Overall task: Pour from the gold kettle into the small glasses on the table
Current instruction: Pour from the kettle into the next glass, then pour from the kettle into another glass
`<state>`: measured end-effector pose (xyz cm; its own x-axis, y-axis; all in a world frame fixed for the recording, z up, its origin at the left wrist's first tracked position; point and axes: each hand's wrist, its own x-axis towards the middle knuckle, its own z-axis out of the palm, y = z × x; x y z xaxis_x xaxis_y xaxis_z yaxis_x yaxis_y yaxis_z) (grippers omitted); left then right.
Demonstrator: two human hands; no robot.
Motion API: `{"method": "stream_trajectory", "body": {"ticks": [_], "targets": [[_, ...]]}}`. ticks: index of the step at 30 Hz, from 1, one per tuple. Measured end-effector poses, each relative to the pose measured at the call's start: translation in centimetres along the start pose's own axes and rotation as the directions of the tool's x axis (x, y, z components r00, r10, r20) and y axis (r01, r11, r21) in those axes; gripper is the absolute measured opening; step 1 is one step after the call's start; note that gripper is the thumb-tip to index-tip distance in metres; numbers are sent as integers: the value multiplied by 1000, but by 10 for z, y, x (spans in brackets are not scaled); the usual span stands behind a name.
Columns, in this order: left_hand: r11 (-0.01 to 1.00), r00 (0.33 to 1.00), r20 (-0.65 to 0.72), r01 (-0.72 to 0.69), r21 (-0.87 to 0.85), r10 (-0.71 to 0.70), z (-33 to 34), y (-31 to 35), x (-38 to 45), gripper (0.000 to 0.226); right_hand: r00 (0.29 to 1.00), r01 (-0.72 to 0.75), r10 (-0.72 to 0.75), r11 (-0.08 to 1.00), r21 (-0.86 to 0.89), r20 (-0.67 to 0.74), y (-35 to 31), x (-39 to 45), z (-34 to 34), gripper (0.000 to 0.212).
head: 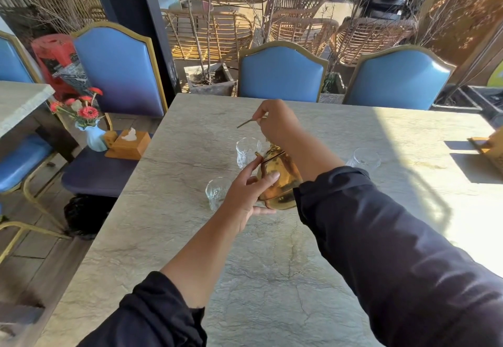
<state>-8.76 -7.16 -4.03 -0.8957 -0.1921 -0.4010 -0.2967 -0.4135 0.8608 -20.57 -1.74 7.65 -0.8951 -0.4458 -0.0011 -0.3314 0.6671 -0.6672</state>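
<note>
The gold kettle [281, 180] stands upright near the middle of the stone table [245, 265]. My left hand [247, 188] cups its left side, thumb on the belly. My right hand [277, 120] is above it, pinching the thin gold handle, whose end sticks out to the left. Three small cut glasses are on the table: one [246, 152] just behind the kettle on the left, one [216, 192] to the left, partly behind my left hand, and one [366, 158] off to the right. I cannot tell whether they hold liquid.
Two blue chairs [281, 73] stand along the far edge, another [119, 69] at the left. On a bench seat at left are a vase of red flowers [91, 128] and a wooden tissue box [128, 143]. A wooden object [487, 142] lies at the right edge.
</note>
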Motion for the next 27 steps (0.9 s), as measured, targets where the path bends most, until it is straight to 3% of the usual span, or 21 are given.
{"method": "stream_trajectory", "body": {"ticks": [5, 10, 18, 24, 27], "targets": [[999, 1000, -17, -20, 40, 20, 0, -1, 2, 88, 999, -15, 20, 995, 100, -44, 10, -7, -1, 21], [993, 998, -8, -63, 100, 64, 0, -1, -2, 77, 995, -27, 44, 983, 182, -86, 21, -19, -3, 20], [953, 986, -3, -158, 260, 164, 3, -19, -13, 78, 981, -26, 95, 926, 376, -167, 44, -56, 2, 18], [921, 972, -109, -155, 357, 206, 11, -50, -35, 85, 993, 46, 4, 909, 414, -119, 52, -82, 6, 16], [924, 953, -153, -200, 326, 261, 16, -60, -55, 80, 993, 101, -73, 922, 373, -89, 50, -94, 7, 14]]}}
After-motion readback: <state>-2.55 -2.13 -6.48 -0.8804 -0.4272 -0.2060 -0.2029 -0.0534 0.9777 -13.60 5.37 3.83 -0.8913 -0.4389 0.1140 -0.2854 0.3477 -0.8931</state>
